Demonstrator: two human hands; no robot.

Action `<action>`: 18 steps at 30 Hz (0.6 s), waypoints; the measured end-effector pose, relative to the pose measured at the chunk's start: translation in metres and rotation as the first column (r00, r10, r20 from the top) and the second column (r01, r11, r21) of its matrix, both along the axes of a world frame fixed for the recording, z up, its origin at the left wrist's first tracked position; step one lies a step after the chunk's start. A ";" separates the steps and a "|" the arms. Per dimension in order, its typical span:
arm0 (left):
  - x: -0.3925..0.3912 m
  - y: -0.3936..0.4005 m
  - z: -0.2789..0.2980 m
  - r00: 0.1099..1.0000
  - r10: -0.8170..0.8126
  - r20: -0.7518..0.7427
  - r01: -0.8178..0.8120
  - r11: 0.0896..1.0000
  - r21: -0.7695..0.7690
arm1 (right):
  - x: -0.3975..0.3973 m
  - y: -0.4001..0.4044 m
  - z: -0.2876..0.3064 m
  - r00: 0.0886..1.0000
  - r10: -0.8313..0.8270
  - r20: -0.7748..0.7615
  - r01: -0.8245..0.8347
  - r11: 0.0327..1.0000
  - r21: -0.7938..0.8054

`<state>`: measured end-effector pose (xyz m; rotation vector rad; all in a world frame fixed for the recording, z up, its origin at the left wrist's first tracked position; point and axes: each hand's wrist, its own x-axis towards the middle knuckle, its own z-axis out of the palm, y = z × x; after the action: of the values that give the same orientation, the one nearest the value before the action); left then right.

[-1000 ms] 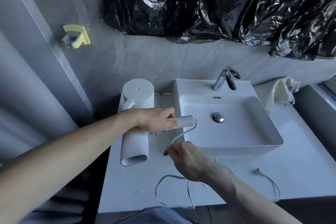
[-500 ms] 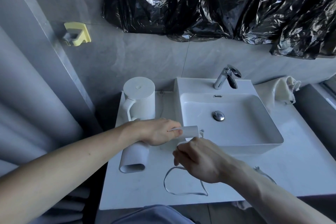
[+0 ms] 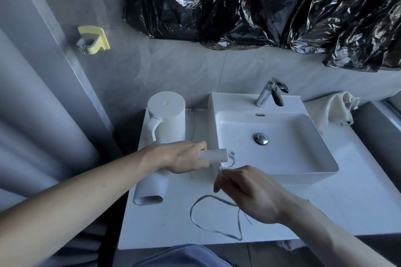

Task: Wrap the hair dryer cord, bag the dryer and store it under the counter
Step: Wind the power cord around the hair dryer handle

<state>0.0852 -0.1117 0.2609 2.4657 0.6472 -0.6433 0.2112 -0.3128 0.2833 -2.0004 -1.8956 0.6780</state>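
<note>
The white hair dryer (image 3: 152, 188) lies on the counter's left part, barrel end toward me, its handle (image 3: 213, 155) pointing right toward the sink. My left hand (image 3: 182, 157) grips the handle near the barrel. The white cord (image 3: 231, 159) curls once around the handle's end and runs down into my right hand (image 3: 249, 193), which pinches it just below the handle. The rest of the cord lies in a loose loop (image 3: 208, 214) on the counter in front of me. A cream cloth bag (image 3: 335, 110) lies crumpled at the back right of the counter.
A white kettle (image 3: 167, 119) stands behind the dryer. The white sink basin (image 3: 321, 171) with a chrome tap (image 3: 271, 93) takes the counter's middle. Black plastic sheeting (image 3: 260, 2) hangs on the wall above. A yellow holder (image 3: 94, 42) is fixed at upper left.
My right hand has brought the cord up and around the handle's end, then dropped just below it. The loose cord on the counter has been drawn left and shortened into a smaller loop.
</note>
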 end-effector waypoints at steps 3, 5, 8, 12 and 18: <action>-0.006 -0.001 0.004 1.000 0.008 0.013 -0.008 1.000 0.007 | 0.023 0.001 -0.006 0.979 -0.192 -0.062 0.197 0.976 0.092; -0.010 -0.003 0.009 0.999 -0.032 0.018 0.031 0.999 0.023 | 0.041 0.002 -0.013 0.930 -0.350 -0.108 0.364 0.917 0.165; -0.015 0.000 0.014 0.998 -0.036 0.054 0.039 0.997 -0.061 | 0.063 0.004 -0.029 0.811 -0.543 -0.217 0.585 0.757 0.290; -0.012 0.005 0.016 0.992 0.037 0.121 -0.004 0.964 -0.264 | 0.063 0.010 -0.070 0.748 -0.661 -0.068 0.663 0.736 0.140; -0.003 -0.006 0.022 0.997 0.009 0.071 0.013 0.953 -0.301 | 0.036 0.029 -0.057 0.785 -0.606 -0.127 0.619 0.778 0.107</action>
<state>0.0822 -0.1182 0.2829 2.1939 0.4787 -0.6026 0.2475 -0.2841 0.2261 -2.2593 -1.0786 0.4140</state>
